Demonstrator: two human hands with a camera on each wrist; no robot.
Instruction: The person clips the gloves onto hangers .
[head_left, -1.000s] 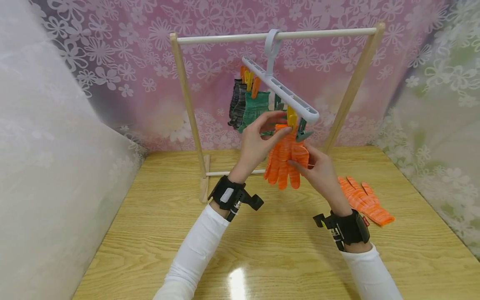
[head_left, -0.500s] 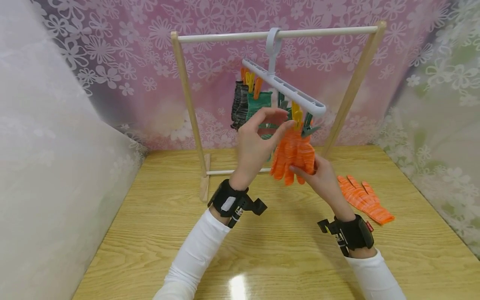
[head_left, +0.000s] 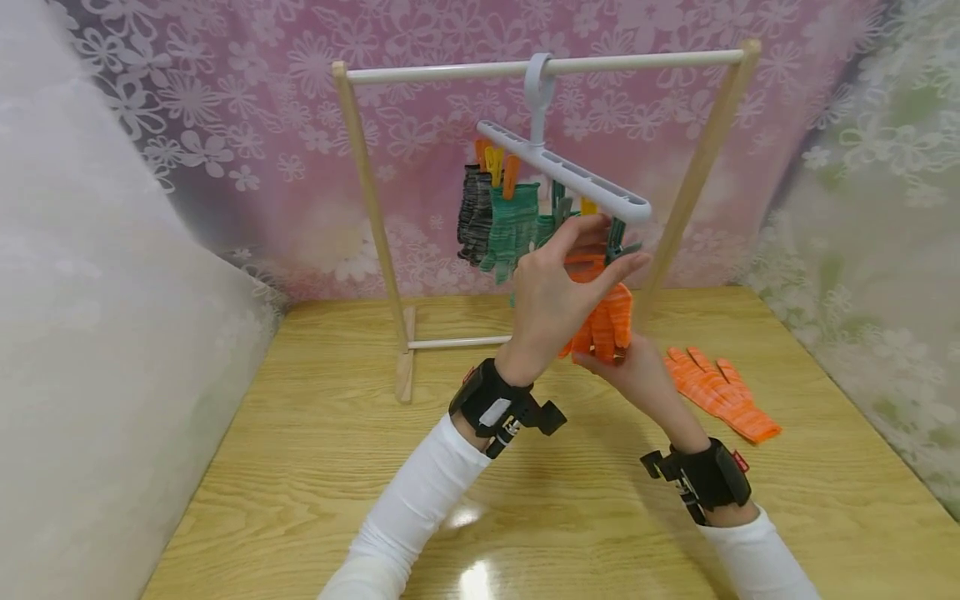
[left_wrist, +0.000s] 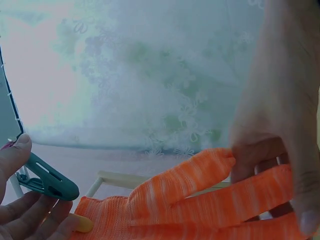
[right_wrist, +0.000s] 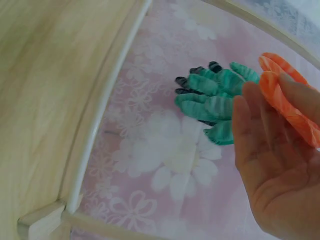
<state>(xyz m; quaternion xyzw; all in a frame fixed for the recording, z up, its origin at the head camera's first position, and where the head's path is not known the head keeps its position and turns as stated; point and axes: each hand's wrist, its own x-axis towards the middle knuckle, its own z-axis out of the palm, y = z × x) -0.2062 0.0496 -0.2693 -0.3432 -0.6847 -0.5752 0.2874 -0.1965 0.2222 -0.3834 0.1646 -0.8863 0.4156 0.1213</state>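
An orange knit glove (head_left: 606, 321) hangs fingers-down below the near end of the grey hanger (head_left: 592, 179), with a yellow clothespin (left_wrist: 83, 223) at its cuff. My left hand (head_left: 551, 292) partly covers the cuff. In the left wrist view, its thumb and fingers pinch a dark green clothespin (left_wrist: 52, 175) beside that cuff. My right hand (head_left: 647, 387) pinches the glove's fingertips from below, thumb against fingers, as the right wrist view also shows. A second orange glove (head_left: 723, 396) lies flat on the table to the right of my right hand.
The hanger hooks over the white bar (head_left: 450, 72) of a wooden rack (head_left: 367, 192). Farther back on it hang a green glove (head_left: 516, 221) and a dark grey glove (head_left: 474, 217), with orange and yellow clothespins above. Patterned curtains enclose the wooden table (head_left: 315, 467).
My left hand has moved right from the yellow clothespin to the dark green one and now pinches it. My right hand has slid lower on the orange glove. The hanger's near end has shifted slightly right.
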